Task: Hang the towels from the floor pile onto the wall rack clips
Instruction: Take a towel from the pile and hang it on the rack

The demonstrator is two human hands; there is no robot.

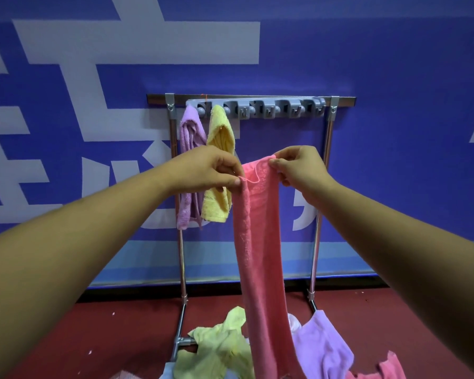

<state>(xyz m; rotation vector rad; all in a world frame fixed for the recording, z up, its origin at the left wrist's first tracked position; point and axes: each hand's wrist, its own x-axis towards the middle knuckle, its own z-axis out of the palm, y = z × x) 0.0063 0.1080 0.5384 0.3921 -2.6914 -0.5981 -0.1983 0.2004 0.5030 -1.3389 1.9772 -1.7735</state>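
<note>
Two hands pinch pink towel [260, 242] top edge | left hand [211, 170], right hand [298, 168] at its corners | towel hangs between, below them

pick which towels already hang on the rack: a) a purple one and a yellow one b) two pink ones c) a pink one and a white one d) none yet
a: a purple towel and a yellow towel hang from the leftmost clips of the rack, while the left hand and right hand pinch the pink towel in front of it.
</note>
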